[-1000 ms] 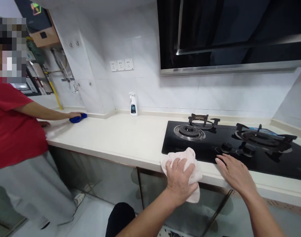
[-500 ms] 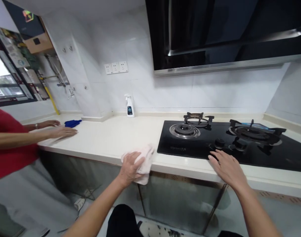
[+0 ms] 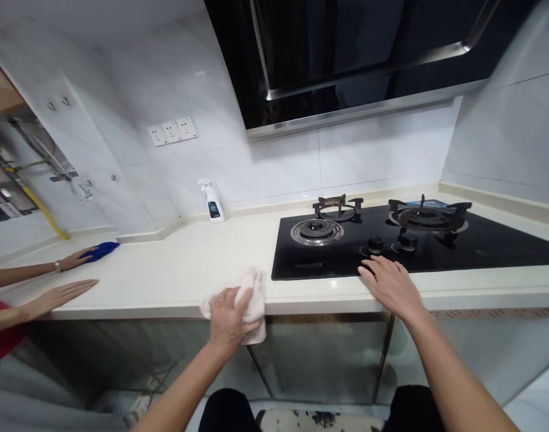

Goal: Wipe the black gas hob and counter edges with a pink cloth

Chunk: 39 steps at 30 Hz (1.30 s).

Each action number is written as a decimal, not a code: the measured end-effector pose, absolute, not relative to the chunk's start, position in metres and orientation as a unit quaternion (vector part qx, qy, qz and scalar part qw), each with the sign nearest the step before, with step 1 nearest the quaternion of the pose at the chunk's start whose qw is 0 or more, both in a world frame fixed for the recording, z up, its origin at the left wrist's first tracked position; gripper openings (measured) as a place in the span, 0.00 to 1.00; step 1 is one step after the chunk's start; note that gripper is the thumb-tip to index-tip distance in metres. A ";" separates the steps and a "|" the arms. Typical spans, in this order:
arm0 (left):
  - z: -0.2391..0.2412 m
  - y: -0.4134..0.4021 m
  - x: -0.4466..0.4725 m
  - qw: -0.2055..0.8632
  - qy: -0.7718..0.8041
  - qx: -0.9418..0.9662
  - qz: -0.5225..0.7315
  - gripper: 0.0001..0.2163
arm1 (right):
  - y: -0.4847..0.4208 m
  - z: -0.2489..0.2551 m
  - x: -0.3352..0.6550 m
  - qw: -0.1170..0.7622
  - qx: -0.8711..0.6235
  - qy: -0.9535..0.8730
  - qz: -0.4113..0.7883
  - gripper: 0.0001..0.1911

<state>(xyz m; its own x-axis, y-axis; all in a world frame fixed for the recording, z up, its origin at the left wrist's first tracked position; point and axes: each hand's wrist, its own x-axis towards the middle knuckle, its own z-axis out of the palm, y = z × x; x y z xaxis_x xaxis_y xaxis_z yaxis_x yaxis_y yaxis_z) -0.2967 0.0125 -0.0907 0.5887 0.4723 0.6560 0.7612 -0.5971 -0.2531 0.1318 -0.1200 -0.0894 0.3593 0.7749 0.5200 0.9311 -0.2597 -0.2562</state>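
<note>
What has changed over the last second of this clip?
The left hand has slid the pale pink cloth leftward along the counter, past the hob's front corner, keeping hold. A co-worker's hand is back on the blue cloth. The right hand stays by the black gas hob; the spray bottle is unmoved.

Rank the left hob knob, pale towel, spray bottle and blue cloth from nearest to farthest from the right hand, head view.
From the right hand:
1. Left hob knob, just ahead.
2. Pale towel, leftward, in the left hand.
3. Spray bottle, farther left, at the back.
4. Blue cloth, far left, under a co-worker's hand.
</note>
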 end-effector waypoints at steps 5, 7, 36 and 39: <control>-0.098 -0.024 -0.196 0.215 -0.286 -0.889 -0.287 0.35 | -0.117 -0.099 0.140 0.284 -0.772 -0.551 -0.143 0.31; -0.099 -0.041 -0.155 0.190 -0.262 -0.903 -0.283 0.38 | -0.116 -0.099 0.143 0.311 -0.762 -0.552 -0.133 0.31; -0.041 0.052 -0.190 -0.094 -0.350 -0.892 -0.270 0.20 | -0.138 -0.075 0.067 0.321 -0.631 -0.671 -0.221 0.17; -0.038 0.044 -0.190 -0.079 -0.368 -0.895 -0.239 0.21 | -0.162 -0.077 0.127 0.324 -0.704 -0.600 -0.198 0.19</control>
<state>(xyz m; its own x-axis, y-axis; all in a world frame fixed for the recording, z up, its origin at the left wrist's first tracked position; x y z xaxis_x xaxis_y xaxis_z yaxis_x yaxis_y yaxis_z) -0.1900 0.0442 -0.0382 0.6153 0.6966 0.3690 0.6214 -0.7166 0.3166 0.1266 -0.1620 -0.0770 0.2010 0.7170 0.6674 0.9733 -0.0693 -0.2187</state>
